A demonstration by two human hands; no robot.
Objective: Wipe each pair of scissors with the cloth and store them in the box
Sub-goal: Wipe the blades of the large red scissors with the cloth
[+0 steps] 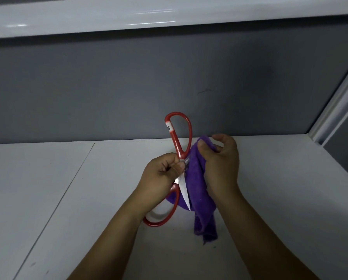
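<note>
A pair of red-handled scissors (179, 136) is held above the white table, spread wide. One handle loop points up, the other (161, 217) hangs below my left wrist, and a bare blade (184, 193) points down toward me. My left hand (161, 174) pinches the scissors at the pivot. A purple cloth (197, 184) hangs beside the blade, and my right hand (221, 164) grips its upper part with thumb and curled fingers. No box is in view.
The white table (88, 199) runs to a grey partition wall (128, 87) at the back. A white frame post (334, 110) stands at the right corner. A white shelf (108, 15) spans the top.
</note>
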